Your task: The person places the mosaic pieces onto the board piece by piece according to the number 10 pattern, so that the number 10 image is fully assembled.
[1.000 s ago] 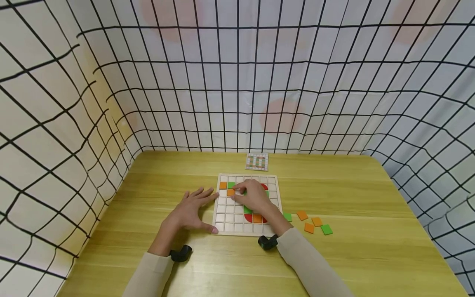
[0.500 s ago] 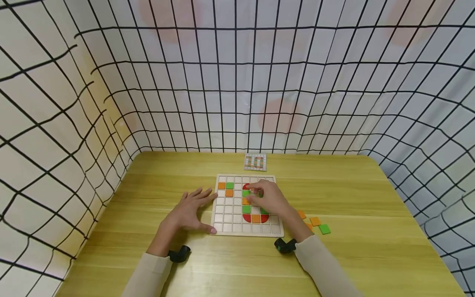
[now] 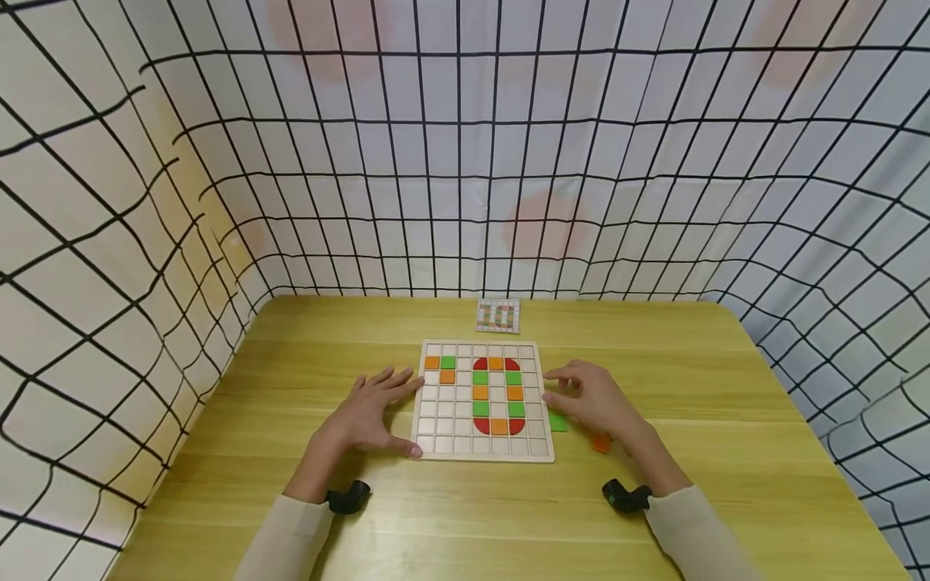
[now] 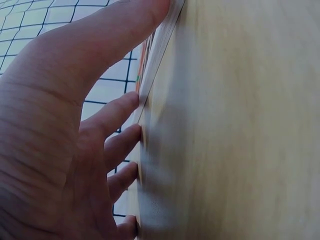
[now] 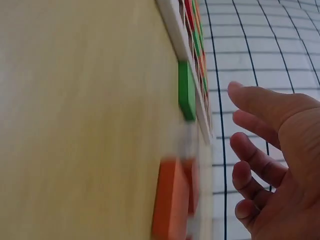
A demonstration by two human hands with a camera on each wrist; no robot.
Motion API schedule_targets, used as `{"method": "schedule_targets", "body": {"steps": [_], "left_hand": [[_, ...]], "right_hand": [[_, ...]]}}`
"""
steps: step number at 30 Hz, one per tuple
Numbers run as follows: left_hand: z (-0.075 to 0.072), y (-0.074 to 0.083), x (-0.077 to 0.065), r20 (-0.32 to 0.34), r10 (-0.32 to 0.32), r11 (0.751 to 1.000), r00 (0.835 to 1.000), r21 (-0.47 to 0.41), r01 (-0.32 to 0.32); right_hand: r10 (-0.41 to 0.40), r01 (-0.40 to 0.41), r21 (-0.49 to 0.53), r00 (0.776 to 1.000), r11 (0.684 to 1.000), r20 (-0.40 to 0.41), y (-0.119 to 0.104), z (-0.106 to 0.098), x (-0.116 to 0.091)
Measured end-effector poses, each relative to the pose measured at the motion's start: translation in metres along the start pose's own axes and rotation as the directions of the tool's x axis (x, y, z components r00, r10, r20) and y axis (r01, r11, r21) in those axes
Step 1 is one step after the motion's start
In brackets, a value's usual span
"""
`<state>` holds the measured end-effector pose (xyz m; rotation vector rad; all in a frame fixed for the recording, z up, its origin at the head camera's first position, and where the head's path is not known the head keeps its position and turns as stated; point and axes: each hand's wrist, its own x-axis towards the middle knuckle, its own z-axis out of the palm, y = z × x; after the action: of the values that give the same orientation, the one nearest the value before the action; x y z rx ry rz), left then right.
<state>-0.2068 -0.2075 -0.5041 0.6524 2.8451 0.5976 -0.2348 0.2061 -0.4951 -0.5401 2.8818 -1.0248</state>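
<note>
A white gridded board (image 3: 445,428) lies on the table, with orange, green and red tiles set in it. On its right half these form a closed ring around bare cells; at its upper left sit a green tile (image 3: 447,362) and two orange ones. My left hand (image 3: 374,410) is spread flat, thumb and fingertip touching the board's left edge. Just off the right edge hovers my right hand (image 3: 592,395), fingers loosely bent, nothing between them. Below it lie a loose green tile (image 5: 186,92) beside the board and orange tiles (image 5: 170,200), partly hidden by the hand in the head view.
A small card (image 3: 498,315) printed with a coloured grid pattern lies behind the board. The wooden table (image 3: 465,524) extends to both sides. White cloth with a black grid (image 3: 465,145) encloses the back and sides.
My right hand has moved from the board's upper-left tiles rightward across the ring and off the right edge, over the loose tiles. The left hand has stayed at the left edge.
</note>
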Motion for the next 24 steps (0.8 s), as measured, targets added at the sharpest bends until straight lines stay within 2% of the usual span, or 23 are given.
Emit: {"method": "schedule_targets", "body": {"steps": [4,11,16,24], "left_hand": [[0.0,0.0,0.0,-0.003,0.002,1.0,1.0,0.003,-0.002],[0.0,0.0,0.0,0.0,0.004,1.0,1.0,-0.005,-0.004],[0.001,-0.001,0.001,0.005,0.002,1.0,1.0,0.0,-0.002],[0.0,0.001,0.001,0.009,-0.005,1.0,1.0,-0.002,0.005]], "right_hand": [[-0.027,0.028,-0.038,0.999,0.999,0.029,0.012,-0.006,-0.01],[-0.061,0.066,-0.041,0.991,0.997,0.116,0.023,-0.009,-0.025],[-0.082,0.09,-0.063,0.989,0.994,0.12,0.03,-0.013,-0.032],[-0.046,0.054,-0.075,0.993,0.996,0.112,0.038,-0.014,-0.037]]}}
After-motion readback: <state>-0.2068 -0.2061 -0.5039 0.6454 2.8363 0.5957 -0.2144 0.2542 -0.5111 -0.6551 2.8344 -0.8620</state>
